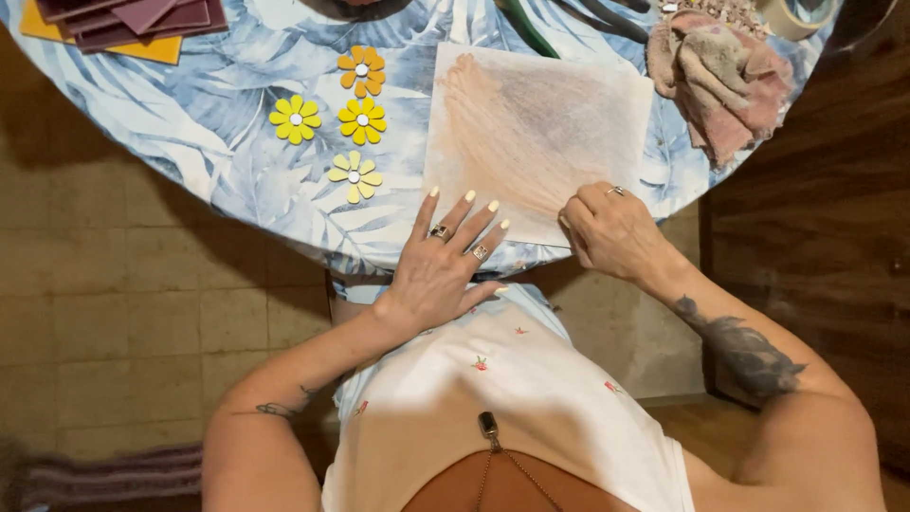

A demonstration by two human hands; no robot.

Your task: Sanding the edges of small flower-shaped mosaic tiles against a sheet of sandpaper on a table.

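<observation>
A square white sheet (536, 133) smeared with pale orange-brown streaks lies on a round table with a blue leaf-print cloth (227, 123). My left hand (441, 261) rests flat at the table's near edge, fingers spread, fingertips touching the sheet's lower left corner. It wears rings. My right hand (611, 232) is curled closed at the sheet's lower right corner, pressing on it; what it grips, if anything, is hidden.
Several yellow and orange flower cutouts (353, 118) lie left of the sheet. A stained pinkish rag (720, 71) sits at the right, a tape roll (796, 14) beyond it. Dark maroon and orange sheets (123, 24) are stacked at far left. Tiled floor lies below.
</observation>
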